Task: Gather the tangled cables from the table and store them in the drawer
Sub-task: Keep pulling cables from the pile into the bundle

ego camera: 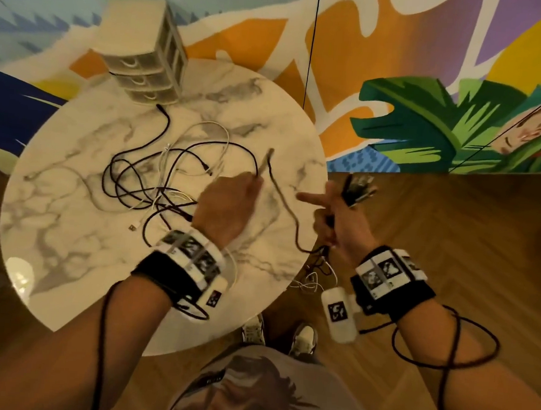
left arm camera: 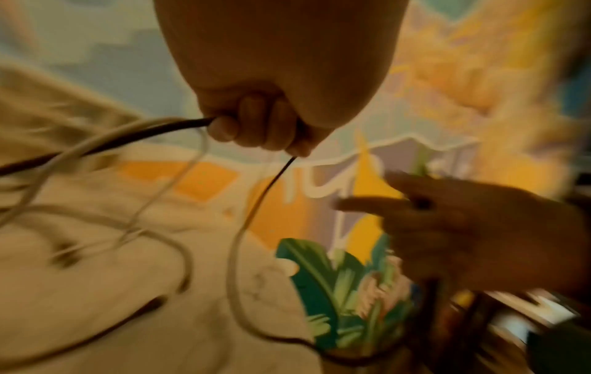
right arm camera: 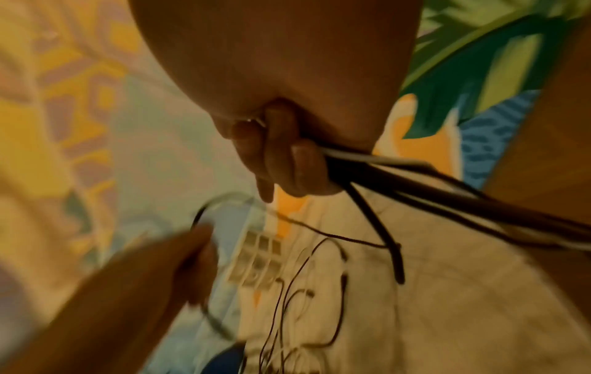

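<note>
A tangle of black and white cables [ego camera: 169, 173] lies in the middle of the round marble table [ego camera: 71, 224]. My left hand [ego camera: 248, 187] is raised over the table's right part and grips a black cable [ego camera: 282, 205], its fingers [left arm camera: 255, 126] curled round it. That cable sags across to my right hand [ego camera: 328, 218] just off the table's right edge. The right hand holds a bundle of black and white cables [right arm camera: 400, 177] with its fingers [right arm camera: 288, 157] curled and the index finger sticking out. A small beige drawer unit [ego camera: 144, 67] stands at the table's far left, drawers closed.
Loose ends of the bundle hang below my right hand past the table edge [ego camera: 312, 270]. A white USB plug [ego camera: 132, 227] lies near the table's front. Wooden floor [ego camera: 451, 231] surrounds the table, and a painted wall stands behind it. My feet are below the near edge.
</note>
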`<move>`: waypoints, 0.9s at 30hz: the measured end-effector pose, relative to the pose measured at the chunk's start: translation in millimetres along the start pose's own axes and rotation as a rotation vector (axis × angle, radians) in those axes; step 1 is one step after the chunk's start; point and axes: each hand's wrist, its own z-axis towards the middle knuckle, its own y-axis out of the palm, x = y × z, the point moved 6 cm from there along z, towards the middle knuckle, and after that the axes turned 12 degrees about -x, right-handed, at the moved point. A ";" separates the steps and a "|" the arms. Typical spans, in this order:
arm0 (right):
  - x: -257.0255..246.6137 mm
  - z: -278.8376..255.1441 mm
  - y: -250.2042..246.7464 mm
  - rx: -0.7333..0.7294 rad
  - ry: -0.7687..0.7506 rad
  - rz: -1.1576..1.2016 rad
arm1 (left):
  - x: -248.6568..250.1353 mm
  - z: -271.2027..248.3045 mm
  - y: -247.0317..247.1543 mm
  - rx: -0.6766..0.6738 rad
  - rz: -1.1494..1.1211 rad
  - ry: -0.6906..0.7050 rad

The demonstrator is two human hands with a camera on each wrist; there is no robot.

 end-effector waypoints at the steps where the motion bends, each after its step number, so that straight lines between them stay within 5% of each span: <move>1: -2.1 0.9 16.7 -0.057 -0.005 -0.016 | 25.8 -3.3 3.3 -0.025 0.144 0.085; 3: -7.9 1.3 35.8 -0.095 -0.021 -0.041 | 67.1 -16.8 13.6 -0.057 0.252 0.254; 5: -12.5 1.0 36.1 -0.076 -0.033 -0.084 | 71.1 -21.7 24.5 -0.086 0.136 0.275; 11: -26.3 0.0 4.6 0.041 -0.132 -0.083 | -41.5 -21.2 76.4 -0.285 -0.036 0.113; 18: -52.3 -4.9 -4.3 0.145 -0.200 0.051 | -101.5 4.7 -4.4 0.092 0.014 0.112; 22: -78.0 -8.0 -14.8 0.193 -0.301 0.194 | -127.2 -7.3 4.5 0.043 0.155 0.126; 27: -108.4 -15.0 -63.5 0.279 -0.524 0.468 | -177.2 -23.1 -0.9 0.035 0.207 -0.064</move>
